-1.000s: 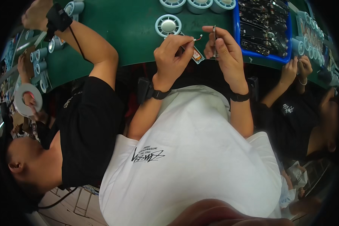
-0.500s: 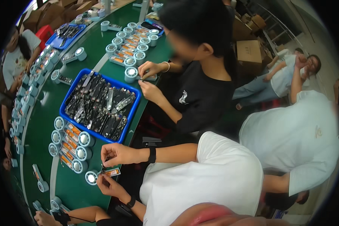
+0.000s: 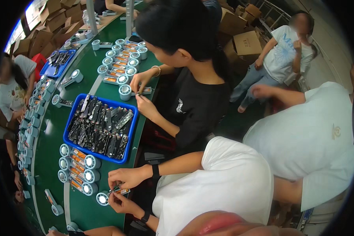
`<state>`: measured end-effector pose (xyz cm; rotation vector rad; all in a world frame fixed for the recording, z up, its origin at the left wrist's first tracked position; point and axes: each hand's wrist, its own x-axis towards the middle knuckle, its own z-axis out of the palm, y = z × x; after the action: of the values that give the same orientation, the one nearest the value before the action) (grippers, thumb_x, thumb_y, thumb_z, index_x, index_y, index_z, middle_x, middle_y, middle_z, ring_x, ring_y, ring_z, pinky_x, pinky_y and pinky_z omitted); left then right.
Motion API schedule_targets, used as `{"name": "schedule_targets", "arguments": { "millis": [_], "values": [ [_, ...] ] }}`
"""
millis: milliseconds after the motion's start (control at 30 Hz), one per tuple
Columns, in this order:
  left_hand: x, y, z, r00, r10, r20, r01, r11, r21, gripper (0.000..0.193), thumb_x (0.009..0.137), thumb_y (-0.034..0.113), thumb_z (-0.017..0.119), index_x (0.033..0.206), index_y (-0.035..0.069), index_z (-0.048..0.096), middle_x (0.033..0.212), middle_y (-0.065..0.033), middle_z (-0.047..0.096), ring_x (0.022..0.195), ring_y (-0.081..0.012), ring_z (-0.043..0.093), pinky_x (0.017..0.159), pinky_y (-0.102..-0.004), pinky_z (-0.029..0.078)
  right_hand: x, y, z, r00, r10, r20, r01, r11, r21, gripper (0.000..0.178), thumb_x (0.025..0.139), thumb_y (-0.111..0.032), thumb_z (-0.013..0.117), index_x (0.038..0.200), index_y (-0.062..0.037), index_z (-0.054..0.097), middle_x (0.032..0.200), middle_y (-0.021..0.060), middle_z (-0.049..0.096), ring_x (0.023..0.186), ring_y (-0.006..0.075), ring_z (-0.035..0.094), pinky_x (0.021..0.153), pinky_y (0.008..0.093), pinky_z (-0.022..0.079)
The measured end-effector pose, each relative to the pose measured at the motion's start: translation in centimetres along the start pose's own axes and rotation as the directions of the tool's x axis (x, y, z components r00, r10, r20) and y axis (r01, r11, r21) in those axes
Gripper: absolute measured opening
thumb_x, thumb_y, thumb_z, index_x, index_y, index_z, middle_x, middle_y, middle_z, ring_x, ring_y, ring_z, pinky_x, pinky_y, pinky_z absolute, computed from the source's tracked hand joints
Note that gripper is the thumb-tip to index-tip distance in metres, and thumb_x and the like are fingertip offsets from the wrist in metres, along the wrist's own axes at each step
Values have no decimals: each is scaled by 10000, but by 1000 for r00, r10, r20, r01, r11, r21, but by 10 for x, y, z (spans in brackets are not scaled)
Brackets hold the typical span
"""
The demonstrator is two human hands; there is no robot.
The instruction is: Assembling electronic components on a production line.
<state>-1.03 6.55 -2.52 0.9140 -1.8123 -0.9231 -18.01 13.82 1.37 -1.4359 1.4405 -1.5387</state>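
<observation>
A light-blue handheld fan [image 3: 102,198] lies on the green table with its orange-labelled handle open, pointing toward me. Over that handle, a small dark strip [image 3: 115,188] like a circuit board sits between my fingertips. My right hand [image 3: 130,177] is closed, pinching the strip from the far side. My left hand [image 3: 124,205] is closed too, its thumb and fingers pressed at the strip's other end, close to the fan's head. Fingers partly cover the strip and handle, so finer parts are hidden.
A blue tray [image 3: 69,138] heaped with dark circuit boards stands beyond my hands. Several open fans [image 3: 89,175] lie in rows beside it. To my right, a person in black [image 3: 202,106] works on another fan [image 3: 125,92]. A person in white [image 3: 303,137] is close behind.
My view has shifted, moving the scene within the picture. My hands stay at the same fan, and the dark strip shows more plainly. The nearby person in white has lowered a raised arm.
</observation>
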Motion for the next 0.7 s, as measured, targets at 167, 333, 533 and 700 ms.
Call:
{"name": "schedule_targets", "arguments": {
  "millis": [167,333,533,700],
  "values": [
    [-7,-6,-4,996,67,-59,-61,993,99,109,1000,23,733,1097,-23,722,973,-105,713,770,-185,639,659,-300,511,10,-15,-1,960,204,191,-220,973,66,259,899,-88,755,1104,-32,608,1013,117,666,887,223,710,767,370,566],
    [-8,10,1,995,87,-38,-82,990,114,98,981,11,748,1076,-10,738,949,-71,713,756,-151,610,656,-300,499,2,4,2,984,158,85,-162,986,47,292,984,-230,761,1114,-34,588,987,92,687,810,205,695,689,359,545],
    [-13,6,0,1000,0,-7,1,998,59,115,954,45,789,1055,5,749,893,-62,702,758,-145,601,667,-294,491,-1,6,5,960,249,131,-270,945,184,276,983,-228,788,1076,-48,601,969,43,665,822,130,639,716,310,532],
    [-5,12,2,999,30,-33,-27,995,101,116,949,62,802,1046,14,759,894,-68,709,762,-164,615,693,-320,516,11,1,-1,959,260,109,-270,958,91,264,966,-159,811,1129,-43,639,1023,16,666,889,90,635,766,281,551]
  ]
}}
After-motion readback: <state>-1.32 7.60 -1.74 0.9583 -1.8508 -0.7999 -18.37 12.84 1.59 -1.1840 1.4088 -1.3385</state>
